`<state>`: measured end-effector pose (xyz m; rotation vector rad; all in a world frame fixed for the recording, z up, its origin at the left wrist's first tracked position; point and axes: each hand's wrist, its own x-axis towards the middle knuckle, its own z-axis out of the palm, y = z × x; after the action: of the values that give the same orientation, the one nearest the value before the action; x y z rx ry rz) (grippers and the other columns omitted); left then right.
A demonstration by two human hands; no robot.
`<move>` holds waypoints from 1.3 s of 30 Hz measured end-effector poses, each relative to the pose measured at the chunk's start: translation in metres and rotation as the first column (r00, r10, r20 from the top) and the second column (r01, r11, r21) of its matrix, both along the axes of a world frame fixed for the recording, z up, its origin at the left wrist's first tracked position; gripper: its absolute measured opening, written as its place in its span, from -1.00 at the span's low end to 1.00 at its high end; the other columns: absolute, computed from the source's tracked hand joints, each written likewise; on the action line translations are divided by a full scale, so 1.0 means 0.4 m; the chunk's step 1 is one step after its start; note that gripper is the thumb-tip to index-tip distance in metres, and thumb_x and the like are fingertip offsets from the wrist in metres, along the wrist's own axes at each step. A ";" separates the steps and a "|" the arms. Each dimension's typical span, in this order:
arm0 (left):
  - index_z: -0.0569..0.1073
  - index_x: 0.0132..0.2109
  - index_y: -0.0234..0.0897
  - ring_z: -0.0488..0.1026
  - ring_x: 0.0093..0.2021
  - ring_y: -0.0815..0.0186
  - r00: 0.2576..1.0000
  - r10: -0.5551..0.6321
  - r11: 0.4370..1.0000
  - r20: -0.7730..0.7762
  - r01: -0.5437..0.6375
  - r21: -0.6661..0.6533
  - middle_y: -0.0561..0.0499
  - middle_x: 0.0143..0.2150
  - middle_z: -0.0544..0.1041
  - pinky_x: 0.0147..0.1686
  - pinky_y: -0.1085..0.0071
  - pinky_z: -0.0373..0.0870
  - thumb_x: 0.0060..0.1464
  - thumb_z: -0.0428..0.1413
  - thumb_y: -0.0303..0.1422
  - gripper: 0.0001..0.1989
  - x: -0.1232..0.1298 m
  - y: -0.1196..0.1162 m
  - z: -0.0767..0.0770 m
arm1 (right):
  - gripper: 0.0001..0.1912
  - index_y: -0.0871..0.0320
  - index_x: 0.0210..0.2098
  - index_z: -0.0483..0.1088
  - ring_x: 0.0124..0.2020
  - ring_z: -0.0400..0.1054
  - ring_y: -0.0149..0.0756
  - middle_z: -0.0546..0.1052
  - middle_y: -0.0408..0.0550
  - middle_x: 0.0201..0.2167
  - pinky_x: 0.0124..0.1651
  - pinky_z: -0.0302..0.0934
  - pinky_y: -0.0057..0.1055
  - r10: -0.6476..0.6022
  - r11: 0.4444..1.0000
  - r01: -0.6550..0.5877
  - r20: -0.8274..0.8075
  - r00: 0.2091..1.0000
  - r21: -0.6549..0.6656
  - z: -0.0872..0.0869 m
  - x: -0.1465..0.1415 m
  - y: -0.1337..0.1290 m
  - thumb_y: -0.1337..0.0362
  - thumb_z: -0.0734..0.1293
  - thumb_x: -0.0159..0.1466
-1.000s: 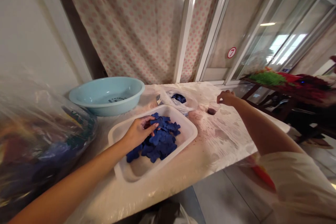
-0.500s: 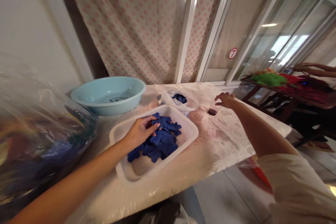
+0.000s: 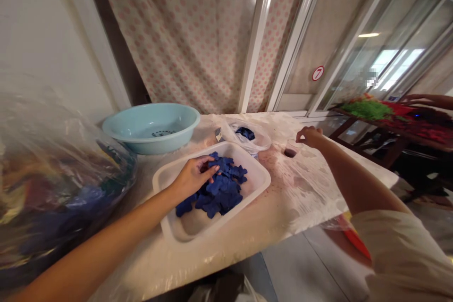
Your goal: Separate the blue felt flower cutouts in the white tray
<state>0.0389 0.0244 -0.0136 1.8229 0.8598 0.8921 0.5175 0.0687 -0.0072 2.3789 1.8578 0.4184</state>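
Note:
A white plastic tray [image 3: 260, 177] on the table holds a loose pile of blue flower-shaped fabric pieces [image 3: 221, 191]. My left hand [image 3: 194, 175] reaches over the tray's left side, its thumb and fingers curled round pieces at the top of the pile. To the right, a small clear cup [image 3: 290, 152] with dark liquid in its bottom stands on the plastic-covered table. My right hand [image 3: 311, 137] is at the cup's upper rim, thumb and fingertips pinched together there. Behind the tray lies an open clear plastic bag [image 3: 262, 139] with more dark blue pieces inside.
A light blue basin [image 3: 152, 139] stands behind the tray at the left. A large clear bag of coloured material [image 3: 63, 188] fills the left edge. At far right, another table bears green and red material [image 3: 371, 109], with a person's arm [image 3: 430, 100] over it.
My right hand's fingers have closed from a looser spread above the cup to a pinch at its rim. My left hand stays at the blue pieces. The view has shifted slightly.

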 end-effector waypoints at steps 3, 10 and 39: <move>0.38 -0.28 -0.30 0.33 -0.64 0.42 1.000 0.003 1.000 -0.010 -0.003 -0.001 0.16 -0.61 0.34 -0.60 0.52 0.22 -0.04 0.08 -0.25 -0.79 -0.001 -0.005 0.007 | -0.82 0.03 -0.37 0.47 -0.10 0.13 -0.07 0.41 -0.02 -0.16 -0.13 -0.05 -0.18 0.013 1.000 -0.013 -0.006 1.000 -0.013 0.003 -0.002 -0.006 0.31 0.23 0.13; 0.37 -0.32 -0.31 0.31 -0.63 0.44 1.000 -0.006 1.000 -0.013 0.006 -0.019 0.17 -0.61 0.33 -0.58 0.52 0.20 -0.03 0.08 -0.28 -0.83 0.000 -0.016 0.026 | -0.80 0.03 -0.33 0.45 -0.11 0.12 -0.05 0.39 0.01 -0.18 -0.12 -0.07 -0.13 -0.003 1.000 0.003 0.000 1.000 0.015 0.027 -0.023 -0.013 0.22 0.22 0.09; 0.39 -0.36 -0.36 0.44 -0.63 0.38 0.958 0.195 0.898 0.211 -0.087 -0.432 0.01 -0.58 0.53 -0.63 0.57 0.24 0.01 0.03 -0.41 -0.90 -0.008 0.013 0.030 | -0.72 0.14 -0.09 0.35 -0.18 0.24 -0.28 0.41 0.02 -0.21 -0.14 0.07 -0.30 0.967 0.136 -0.962 0.178 0.180 0.235 0.112 -0.718 -0.113 0.18 0.17 0.28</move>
<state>0.0358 0.0297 -0.0016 1.2588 0.9476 0.9223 0.2304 0.0237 0.0375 0.7300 3.3253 0.7709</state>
